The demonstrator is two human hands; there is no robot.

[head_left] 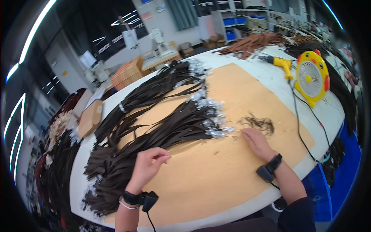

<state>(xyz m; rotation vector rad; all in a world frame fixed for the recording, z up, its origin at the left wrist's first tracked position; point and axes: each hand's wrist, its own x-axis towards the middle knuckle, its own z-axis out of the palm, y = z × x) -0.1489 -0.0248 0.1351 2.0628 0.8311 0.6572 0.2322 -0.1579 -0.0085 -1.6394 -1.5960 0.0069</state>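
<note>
My left hand [148,166] is above the tan board [216,185], beside the near edge of a bundle of dark brown straps [166,127]. Its fingers are curled with the tips together, and whether anything thin is between them is too small to see. The straps end on the right in crinkled silvery wrapping [216,129]. Just right of those ends is my right hand [258,144], fingers stretched out and low over the board. Beyond its fingertips lies a loose tangle of dark threads [261,123]. Each wrist wears a black band with a small device.
A second tied bundle of dark straps [147,91] lies farther back. At the right stand a yellow fan [310,75] and a yellow heat gun [284,65] with black cords [296,116]. Brown straps [255,43] lie at the far edge; a cardboard box [90,118] stands left.
</note>
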